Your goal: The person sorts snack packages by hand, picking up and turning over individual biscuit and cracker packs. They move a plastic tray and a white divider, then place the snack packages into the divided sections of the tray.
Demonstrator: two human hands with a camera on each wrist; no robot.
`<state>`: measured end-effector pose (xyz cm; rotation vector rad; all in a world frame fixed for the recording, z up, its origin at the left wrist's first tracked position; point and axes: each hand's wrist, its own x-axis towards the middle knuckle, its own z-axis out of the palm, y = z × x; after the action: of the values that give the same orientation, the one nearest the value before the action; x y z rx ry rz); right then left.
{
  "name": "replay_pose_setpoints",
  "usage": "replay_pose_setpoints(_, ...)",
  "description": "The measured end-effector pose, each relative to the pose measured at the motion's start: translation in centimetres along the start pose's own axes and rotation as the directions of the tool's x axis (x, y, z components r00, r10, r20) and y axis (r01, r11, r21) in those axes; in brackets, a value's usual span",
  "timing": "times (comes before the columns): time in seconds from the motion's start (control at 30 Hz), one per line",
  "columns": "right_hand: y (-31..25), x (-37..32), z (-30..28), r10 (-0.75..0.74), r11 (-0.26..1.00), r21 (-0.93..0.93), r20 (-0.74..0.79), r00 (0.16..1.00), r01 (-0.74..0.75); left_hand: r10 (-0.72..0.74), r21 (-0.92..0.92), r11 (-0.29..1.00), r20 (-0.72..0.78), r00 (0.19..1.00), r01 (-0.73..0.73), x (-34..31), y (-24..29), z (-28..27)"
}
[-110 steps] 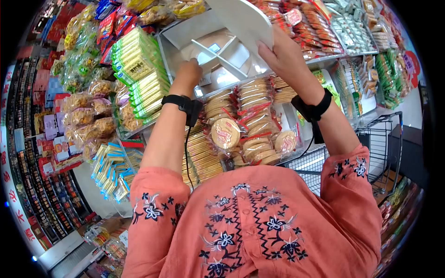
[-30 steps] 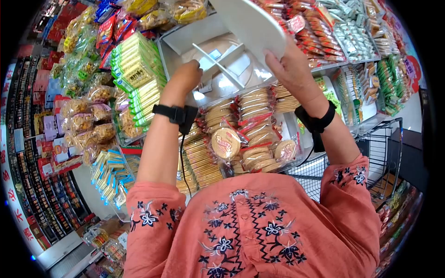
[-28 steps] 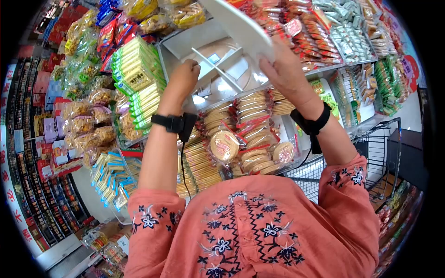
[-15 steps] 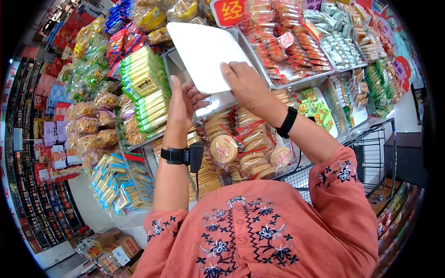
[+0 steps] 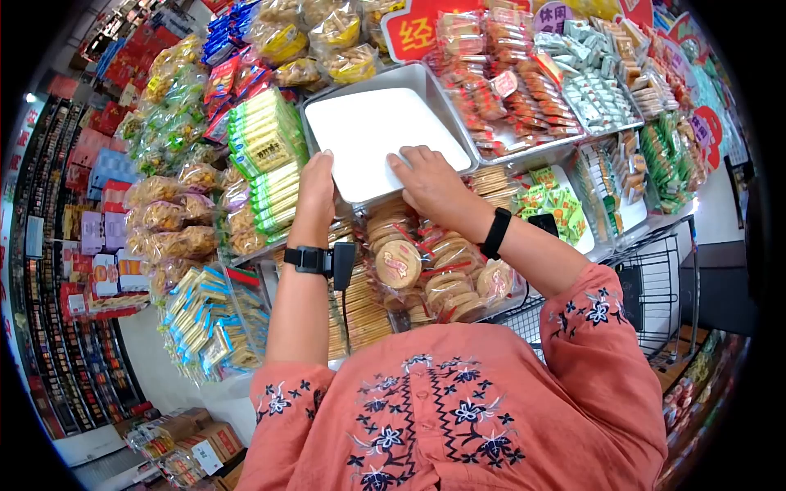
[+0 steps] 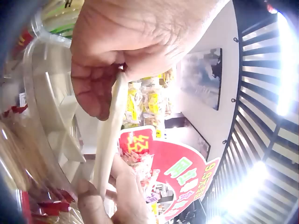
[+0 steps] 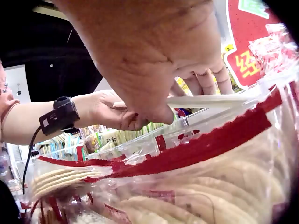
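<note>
A white board (image 5: 377,131) with rounded corners lies over a grey tray (image 5: 446,98), covering most of its opening in the head view. My left hand (image 5: 318,188) grips the board's near left corner; in the left wrist view its fingers curl under and the thumb lies along the other side. Near the front edge, my right hand (image 5: 434,186) pinches the board with the thumb at the edge and the fingers spread over its top. Beneath the board, the left wrist view shows a white cross-shaped divider (image 6: 69,106) inside the tray; the head view hides it.
Bagged round flat biscuits (image 5: 399,263) stand in front of the tray. Green-wrapped packets (image 5: 266,139) crowd its left side, and red-wrapped snacks (image 5: 512,90) fill the bin at right. A wire shopping cart (image 5: 655,278) stands at right; a red sign (image 5: 413,33) rises behind.
The board has come down from a steep tilt to lie over the tray, hiding the divider. My left hand has left the divider and taken the board's corner; my right hand has moved leftward and down.
</note>
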<state>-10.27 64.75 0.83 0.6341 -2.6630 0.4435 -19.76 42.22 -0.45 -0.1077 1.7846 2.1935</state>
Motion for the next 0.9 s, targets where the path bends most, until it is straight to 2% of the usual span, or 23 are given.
replay_pose_setpoints(0.03, 0.0, -0.1, -0.2, 0.023, 0.999, 0.041, 0.04, 0.999, -0.025, -0.002, 0.029, 1.0, -0.007, 1.0, 0.003, 0.6, -0.4, -0.3)
replay_pose_setpoints(0.13, 0.7, -0.4, 0.1, 0.032, 0.991, 0.131, 0.013, 0.999, -0.033, -0.012, 0.167, 0.985, -0.122, 0.992, 0.033, 1.8, -1.1, -0.1)
replay_pose_setpoints(0.27, 1.8, -0.7, 1.1, 0.074, 0.985, 0.151, 0.077, 0.994, -0.085, -0.018, 0.349, 0.933, -0.208, 0.978, 0.092, 1.9, -1.4, 0.9)
replay_pose_setpoints(0.33, 1.9, -0.7, 1.4, 0.095, 0.98, 0.164, 0.105, 0.99, -0.111, -0.038, 0.431, 0.889, -0.264, 0.964, 0.153, 2.6, -2.2, 1.0)
replay_pose_setpoints(0.43, 2.0, -0.6, 1.7, 0.106, 0.978, 0.166, 0.144, 0.984, -0.13, 0.059, 0.62, 0.768, -0.317, 0.947, 0.16, 4.9, -4.0, 0.3)
replay_pose_setpoints(0.53, 2.3, -0.6, 2.2, 0.13, 0.971, 0.169, 0.219, 0.967, -0.168, 0.12, 0.583, 0.81, -0.278, 0.953, 0.068, 5.8, -5.2, -0.1)
replay_pose_setpoints(0.67, 2.8, -0.7, 3.2, 0.11, 0.975, 0.159, 0.259, 0.959, -0.155, 0.202, 0.796, 0.588, -0.315, 0.927, 0.143, 5.6, -5.5, 1.5)
replay_pose_setpoints(0.73, 3.4, -0.6, 3.7, 0.052, 0.982, 0.162, 0.259, 0.965, -0.096, 0.244, 0.86, 0.488, -0.298, 0.923, 0.149, 3.7, -4.2, 2.8)
replay_pose_setpoints(0.83, 3.2, -0.9, 3.7, 0.043, 0.987, 0.141, 0.202, 0.978, -0.072, 0.391, 0.969, 0.24, -0.048, 0.919, -0.052, 2.8, -4.6, 2.2)
replay_pose_setpoints(0.9, 3.2, -0.8, 3.6, 0.043, 0.985, 0.151, 0.231, 0.972, -0.08, 0.435, 0.974, 0.052, 0.178, 0.883, -0.222, 1.9, -5.0, 2.2)
